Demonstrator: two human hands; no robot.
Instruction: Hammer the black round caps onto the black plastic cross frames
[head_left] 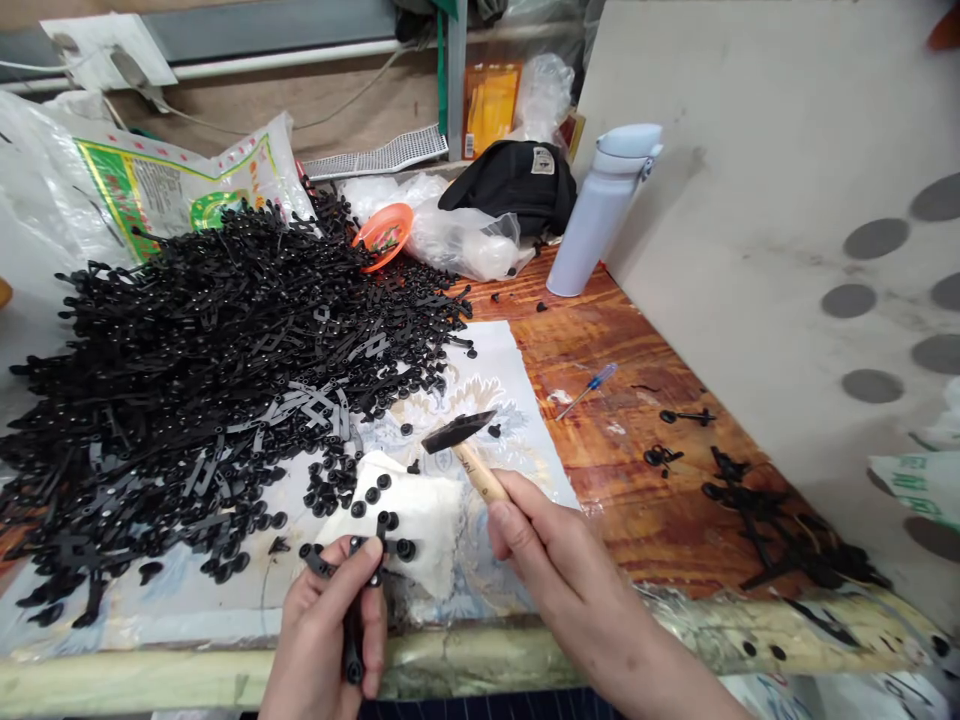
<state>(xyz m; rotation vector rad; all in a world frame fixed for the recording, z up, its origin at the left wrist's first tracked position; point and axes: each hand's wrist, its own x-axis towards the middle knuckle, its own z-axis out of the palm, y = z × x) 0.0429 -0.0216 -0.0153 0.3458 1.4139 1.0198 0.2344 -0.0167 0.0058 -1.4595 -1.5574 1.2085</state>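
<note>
wd table [592, 335], lt grey panel [750, 150] w/ dk ovals [876, 239], white pipe [300, 58]

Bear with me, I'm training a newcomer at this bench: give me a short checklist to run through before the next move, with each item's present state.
1. Tool grip: ok. The hammer is held by its wooden handle in the right hand.
2. Work grip: ok. The left hand pinches the black part.
3. Striking end away from the left hand: ok, there is a visible gap.
4. White cloth free of loose pieces: not ok. Small black caps lie on it.
5. Screwdriver out of the way: ok, off to the right on the wood.
6. Black part's joints fully seated: cannot tell, too small.
</note>
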